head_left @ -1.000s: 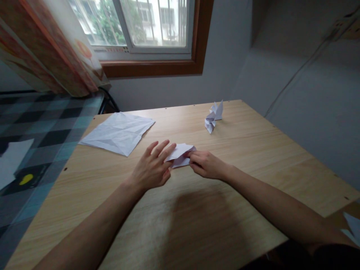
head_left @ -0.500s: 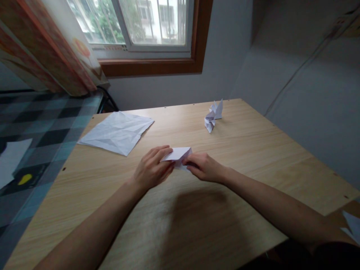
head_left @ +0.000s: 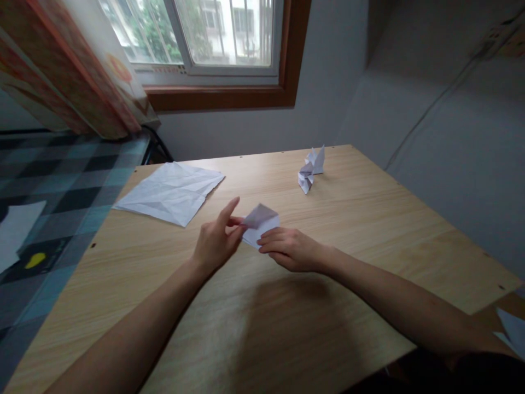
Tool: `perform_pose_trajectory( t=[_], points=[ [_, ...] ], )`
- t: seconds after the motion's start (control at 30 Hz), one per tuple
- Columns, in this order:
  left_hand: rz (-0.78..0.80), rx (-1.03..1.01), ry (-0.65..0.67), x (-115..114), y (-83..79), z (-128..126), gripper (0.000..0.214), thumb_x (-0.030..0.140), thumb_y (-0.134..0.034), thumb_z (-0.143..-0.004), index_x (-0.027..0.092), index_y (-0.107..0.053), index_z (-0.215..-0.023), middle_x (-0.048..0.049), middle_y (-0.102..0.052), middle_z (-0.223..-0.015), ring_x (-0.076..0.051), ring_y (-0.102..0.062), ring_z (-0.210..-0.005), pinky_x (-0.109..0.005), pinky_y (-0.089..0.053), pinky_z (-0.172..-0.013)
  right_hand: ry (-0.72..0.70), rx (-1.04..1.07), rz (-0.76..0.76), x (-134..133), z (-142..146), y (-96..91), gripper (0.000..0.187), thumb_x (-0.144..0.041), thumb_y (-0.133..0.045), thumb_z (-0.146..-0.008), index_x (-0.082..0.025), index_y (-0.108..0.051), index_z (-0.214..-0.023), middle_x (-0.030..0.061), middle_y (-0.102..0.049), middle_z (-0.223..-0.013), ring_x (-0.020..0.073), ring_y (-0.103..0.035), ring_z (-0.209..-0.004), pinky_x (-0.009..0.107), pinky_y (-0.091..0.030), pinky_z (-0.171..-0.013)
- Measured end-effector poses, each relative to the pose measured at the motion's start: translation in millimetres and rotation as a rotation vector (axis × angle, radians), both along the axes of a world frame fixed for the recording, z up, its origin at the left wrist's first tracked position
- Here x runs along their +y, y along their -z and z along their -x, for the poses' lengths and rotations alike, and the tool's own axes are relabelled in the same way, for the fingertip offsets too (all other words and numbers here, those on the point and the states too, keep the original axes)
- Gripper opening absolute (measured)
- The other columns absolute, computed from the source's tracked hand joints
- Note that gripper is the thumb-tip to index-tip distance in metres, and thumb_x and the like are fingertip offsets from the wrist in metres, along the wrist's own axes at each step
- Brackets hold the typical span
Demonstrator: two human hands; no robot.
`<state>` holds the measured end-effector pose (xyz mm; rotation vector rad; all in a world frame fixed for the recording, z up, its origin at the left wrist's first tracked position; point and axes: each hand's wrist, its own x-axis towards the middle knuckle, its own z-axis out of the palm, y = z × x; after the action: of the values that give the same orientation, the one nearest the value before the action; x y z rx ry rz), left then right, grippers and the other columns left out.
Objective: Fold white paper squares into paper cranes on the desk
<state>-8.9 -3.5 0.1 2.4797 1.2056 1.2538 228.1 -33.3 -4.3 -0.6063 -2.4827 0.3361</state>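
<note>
A small folded white paper (head_left: 261, 221) is between my two hands, over the middle of the wooden table (head_left: 369, 230). At its left edge my left hand (head_left: 218, 238) pinches it between thumb and fingers, with one finger raised. My right hand (head_left: 292, 249) grips its lower right side, fingers laid along the front of the paper. One flap stands up at the top of the sheet. My right thumb is partly hidden.
Beyond my left hand lies a creased white sheet (head_left: 172, 191). Folded paper figures (head_left: 311, 168) stand near the far edge. To the left is a surface with a checked cloth (head_left: 82, 164), bearing paper (head_left: 18, 230). More white paper (head_left: 511, 328) shows at the lower right.
The folded paper has turned, and its top flap now points upward. My left hand has shifted to its left edge and lifted a finger; my right fingers have spread over its front.
</note>
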Motion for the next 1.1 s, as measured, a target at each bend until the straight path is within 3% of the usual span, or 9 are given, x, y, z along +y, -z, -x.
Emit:
perform_pose_trajectory(
  t=[0.07, 0.17, 0.3, 0.43, 0.5, 0.6, 0.73, 0.93, 1.1],
  points=[
    [0.057, 0.003, -0.028, 0, -1.7, 1, 0.023, 0.025, -0.061, -0.09, 0.019, -0.068, -0.11, 0.0007, -0.077, -0.08, -0.012, -0.07, -0.061, -0.02, -0.056, -0.058, -0.008, -0.02, -0.009, -1, 1, -1.4, 0.025, -0.014, -0.048, -0.096, -0.013, -0.071, -0.106, 0.0115, -0.074, -0.115, 0.0211, -0.066, -0.115, 0.039, -0.054, -0.102],
    [0.046, 0.008, -0.012, 1, -3.9, 1, 0.015, 0.03, -0.063, -0.088, 0.019, -0.073, -0.085, -0.0021, -0.077, -0.079, -0.015, -0.072, -0.068, -0.024, -0.057, -0.064, -0.011, -0.061, -0.019, -3, 2, -2.6, 0.026, -0.015, -0.049, -0.096, -0.014, -0.071, -0.11, 0.0104, -0.073, -0.119, 0.021, -0.065, -0.118, 0.04, -0.053, -0.104],
    [0.099, 0.039, 0.02, 3, -5.2, 0, 0.016, 0.029, -0.062, -0.086, 0.019, -0.074, -0.081, -0.0028, -0.076, -0.076, -0.016, -0.071, -0.067, -0.025, -0.054, -0.064, -0.022, -0.089, -0.021, -4, 3, -3.8, 0.027, -0.017, -0.051, -0.095, -0.012, -0.07, -0.113, 0.0105, -0.072, -0.122, 0.0225, -0.063, -0.12, 0.04, -0.05, -0.106],
    [0.183, -0.005, -0.052, 5, -5.6, 1, 0.016, 0.03, -0.059, -0.087, 0.019, -0.071, -0.089, 0.0006, -0.073, -0.069, -0.013, -0.065, -0.055, -0.023, -0.05, -0.055, -0.014, -0.115, -0.013, -5, 3, -4.0, 0.027, -0.019, -0.051, -0.095, -0.013, -0.07, -0.115, 0.0098, -0.071, -0.124, 0.023, -0.063, -0.12, 0.039, -0.05, -0.105],
    [0.132, -0.009, -0.127, 4, -4.6, 1, 0.015, 0.03, -0.06, -0.087, 0.018, -0.067, -0.091, 0.001, -0.07, -0.067, -0.012, -0.062, -0.053, -0.022, -0.047, -0.053, 0.003, -0.15, -0.016, -5, 3, -3.3, 0.029, -0.022, -0.052, -0.096, -0.015, -0.068, -0.118, 0.0098, -0.069, -0.128, 0.0236, -0.061, -0.122, 0.041, -0.049, -0.104],
    [-0.039, 0.118, -0.177, 0, -2.4, 1, 0.015, 0.03, -0.061, -0.087, 0.018, -0.06, -0.078, 0.0007, -0.063, -0.061, -0.013, -0.058, -0.052, -0.024, -0.041, -0.051, 0.043, -0.2, -0.045, -6, 4, -1.9, 0.034, -0.029, -0.054, -0.096, -0.016, -0.064, -0.126, 0.0103, -0.067, -0.133, 0.0261, -0.059, -0.123, 0.045, -0.045, -0.105],
    [-0.138, 0.281, -0.06, -7, -3.0, -3, 0.021, 0.027, -0.055, -0.092, 0.018, -0.058, -0.073, -0.0009, -0.063, -0.061, -0.014, -0.057, -0.051, -0.026, -0.039, -0.051, 0.111, -0.249, -0.073, -9, 9, -2.7, 0.04, -0.034, -0.056, -0.096, -0.016, -0.06, -0.131, 0.0098, -0.065, -0.135, 0.0288, -0.057, -0.123, 0.047, -0.042, -0.108],
    [-0.042, 0.425, 0.157, -7, -8.7, -10, 0.021, 0.024, -0.047, -0.096, 0.018, -0.067, -0.092, -0.0081, -0.073, -0.096, -0.023, -0.066, -0.09, -0.037, -0.052, -0.08, 0.099, -0.298, -0.123, -12, 13, -8.9, 0.041, -0.032, -0.057, -0.095, -0.012, -0.057, -0.131, 0.0123, -0.068, -0.128, 0.028, -0.057, -0.121, 0.044, -0.044, -0.107],
    [0.04, 0.511, 0.171, -5, -7.7, -8, 0.025, 0.028, -0.046, -0.096, 0.019, -0.068, -0.107, -0.0097, -0.071, -0.114, -0.029, -0.058, -0.118, -0.047, -0.047, -0.097, 0.075, -0.392, -0.371, -11, 10, -15.9, 0.026, -0.017, -0.043, -0.1, -0.011, -0.06, -0.12, 0.012, -0.072, -0.109, 0.0231, -0.065, -0.1, 0.04, -0.05, -0.094]
  ],
)
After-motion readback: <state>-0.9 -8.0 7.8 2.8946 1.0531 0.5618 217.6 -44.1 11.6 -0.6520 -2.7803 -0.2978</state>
